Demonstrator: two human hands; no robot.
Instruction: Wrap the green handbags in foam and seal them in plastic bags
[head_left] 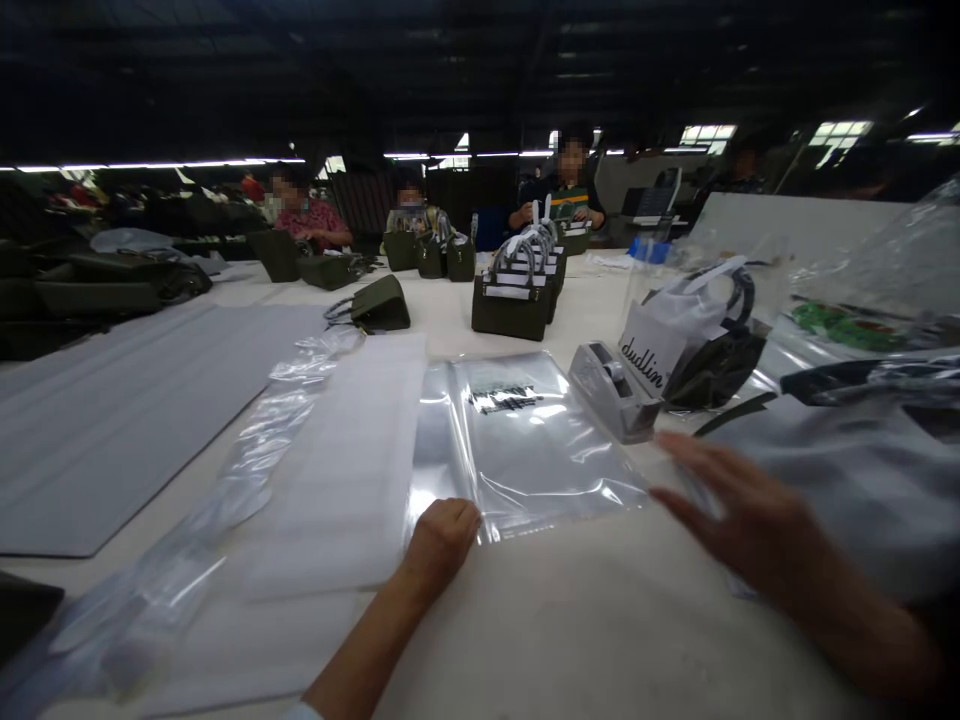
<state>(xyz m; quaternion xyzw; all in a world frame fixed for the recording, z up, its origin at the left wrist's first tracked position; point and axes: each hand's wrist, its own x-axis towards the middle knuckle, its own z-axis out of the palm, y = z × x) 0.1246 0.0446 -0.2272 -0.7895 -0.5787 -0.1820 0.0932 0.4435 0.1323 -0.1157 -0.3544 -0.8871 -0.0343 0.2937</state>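
Note:
Clear plastic bags with dark printing near the far end lie flat in front of me. My left hand is closed at their near left edge, fingers curled on the plastic. Just right of the bags hovers my right hand, blurred by motion, its thumb and fingers apart. It is nearest to the bags' right corner and a grey tape dispenser. Beside the dispenser stands a dark handbag partly covered by a white wrapper with black lettering. A plastic-covered handbag lies behind my right hand.
White sheets and crumpled clear plastic lie to the left, beside a large grey board. Several dark green handbags stand farther back on the white table. Co-workers are at the far side.

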